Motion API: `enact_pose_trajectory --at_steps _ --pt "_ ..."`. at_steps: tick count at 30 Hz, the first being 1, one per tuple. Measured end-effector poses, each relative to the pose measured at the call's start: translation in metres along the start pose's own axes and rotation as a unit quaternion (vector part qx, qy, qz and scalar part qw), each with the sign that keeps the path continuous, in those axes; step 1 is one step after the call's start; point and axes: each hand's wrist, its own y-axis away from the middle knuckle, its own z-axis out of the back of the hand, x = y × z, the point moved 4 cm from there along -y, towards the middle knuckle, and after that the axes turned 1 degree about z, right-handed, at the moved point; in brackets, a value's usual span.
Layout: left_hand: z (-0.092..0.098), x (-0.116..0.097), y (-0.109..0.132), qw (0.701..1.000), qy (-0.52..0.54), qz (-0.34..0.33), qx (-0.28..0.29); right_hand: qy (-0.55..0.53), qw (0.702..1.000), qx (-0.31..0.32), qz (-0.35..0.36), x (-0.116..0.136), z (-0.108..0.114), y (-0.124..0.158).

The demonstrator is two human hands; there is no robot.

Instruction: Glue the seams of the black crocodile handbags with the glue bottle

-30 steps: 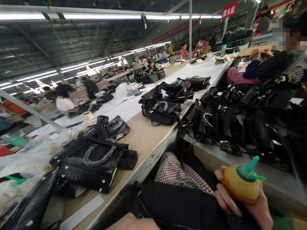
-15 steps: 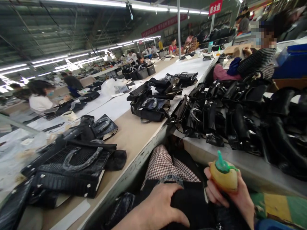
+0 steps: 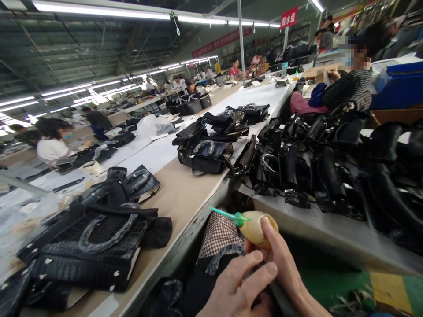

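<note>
My right hand (image 3: 282, 268) is closed round a yellowish squeeze bottle (image 3: 256, 228) with a green nozzle that points left. My left hand (image 3: 236, 286) sits just below it at the bottom of the view, over a black piece (image 3: 201, 286) on my lap; its fingers are curled, with the fingertips next to my right hand. Whether it grips the piece is hidden. A black croc-textured handbag (image 3: 99, 246) with a wrapped handle lies on the table to my left.
A long worktable (image 3: 185, 189) runs away from me with more black bags (image 3: 206, 154). A heap of black bags (image 3: 330, 163) covers the bench on my right. A seated person in a striped top (image 3: 350, 86) works beyond it. Other workers sit at far tables.
My right hand has swung the bottle left and tipped it, so the nozzle now points left instead of up. My left hand has risen toward the bottle.
</note>
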Motion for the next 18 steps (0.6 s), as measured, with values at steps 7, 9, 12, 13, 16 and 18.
enact_pose_trajectory --at_steps 7,9,12,13,16,18 --pt "-0.004 0.037 0.030 0.887 0.289 0.307 0.187 -0.056 0.998 0.001 0.042 -0.019 0.000 -0.009" --pt "0.013 0.047 0.022 0.870 0.297 0.356 0.167 -0.061 0.995 0.005 0.083 -0.004 0.009 -0.011" --pt "0.051 0.066 -0.013 0.873 0.301 0.360 0.133 -0.055 0.994 -0.026 0.092 0.030 0.039 -0.011" --pt "0.062 0.073 -0.026 0.870 0.309 0.363 0.125 -0.045 0.994 -0.041 0.094 0.043 0.053 -0.009" --pt "0.077 0.094 -0.064 0.838 0.394 0.355 0.128 0.011 0.988 -0.102 0.118 0.085 0.095 0.002" --pt "0.064 0.106 -0.079 0.803 0.458 0.340 0.174 0.051 0.978 -0.150 0.135 0.108 0.119 0.015"
